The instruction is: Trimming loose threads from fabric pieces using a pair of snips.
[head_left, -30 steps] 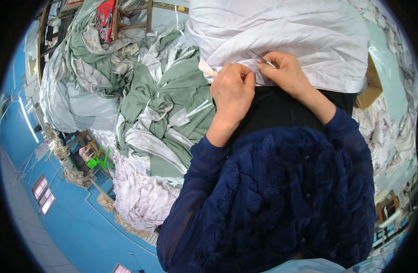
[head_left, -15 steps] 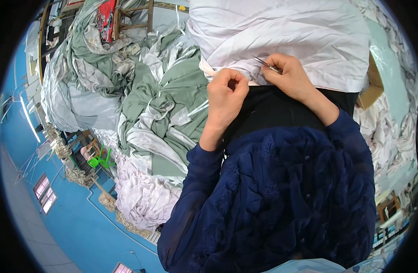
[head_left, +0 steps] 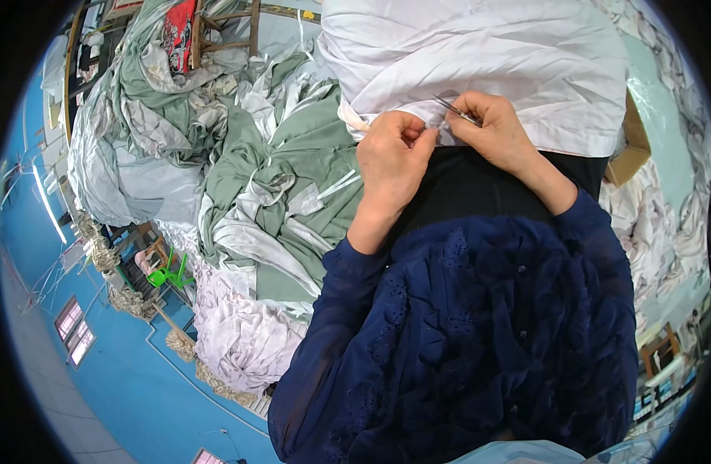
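Observation:
White cloth (head_left: 479, 54) lies spread in front of me, its near edge across my black-clad lap. My left hand (head_left: 394, 161) is closed in a pinch on this cloth's edge, thumb against fingers; the fingertips partly hide the pinched spot. Close to its right, my right hand (head_left: 495, 133) curls around a small pair of thread snips (head_left: 458, 110). The thin metal blades point up and left over the cloth. Most of the snips' handle is covered by the fingers.
Crumpled green and white fabric (head_left: 293, 209) is heaped at the left, with a pale pile (head_left: 243, 332) below it. A cardboard box (head_left: 632, 147) stands right of the cloth. Farther off are a green plastic stool (head_left: 168, 274) and a wooden frame (head_left: 228, 35).
My left hand has moved slightly right, toward my right hand, and its thumb now reaches out along the cloth's edge. The right hand with the snips has hardly moved.

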`<move>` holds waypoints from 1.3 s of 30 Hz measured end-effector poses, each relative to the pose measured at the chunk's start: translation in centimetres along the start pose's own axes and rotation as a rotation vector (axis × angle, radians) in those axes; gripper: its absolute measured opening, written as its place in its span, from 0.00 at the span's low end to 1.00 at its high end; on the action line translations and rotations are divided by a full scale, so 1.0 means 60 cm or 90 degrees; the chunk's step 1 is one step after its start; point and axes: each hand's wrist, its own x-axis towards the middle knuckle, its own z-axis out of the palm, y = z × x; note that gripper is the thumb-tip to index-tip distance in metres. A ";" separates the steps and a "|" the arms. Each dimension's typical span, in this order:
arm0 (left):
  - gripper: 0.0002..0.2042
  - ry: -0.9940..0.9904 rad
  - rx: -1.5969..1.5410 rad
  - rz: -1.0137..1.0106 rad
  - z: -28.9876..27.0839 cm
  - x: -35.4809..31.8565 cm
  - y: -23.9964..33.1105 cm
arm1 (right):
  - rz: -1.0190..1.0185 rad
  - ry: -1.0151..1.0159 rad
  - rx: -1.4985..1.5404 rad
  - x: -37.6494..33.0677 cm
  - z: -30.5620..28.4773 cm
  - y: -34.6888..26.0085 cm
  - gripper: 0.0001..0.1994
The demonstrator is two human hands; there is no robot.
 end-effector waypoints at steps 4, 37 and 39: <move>0.06 0.023 0.003 0.012 0.002 0.000 -0.001 | -0.021 -0.003 -0.006 -0.001 0.002 0.005 0.07; 0.05 -0.054 -0.107 0.172 -0.029 -0.015 -0.040 | -0.580 0.076 -0.567 -0.038 0.002 -0.037 0.15; 0.05 -0.045 -0.111 0.177 -0.026 -0.015 -0.040 | -0.586 0.079 -0.566 -0.037 0.002 -0.039 0.14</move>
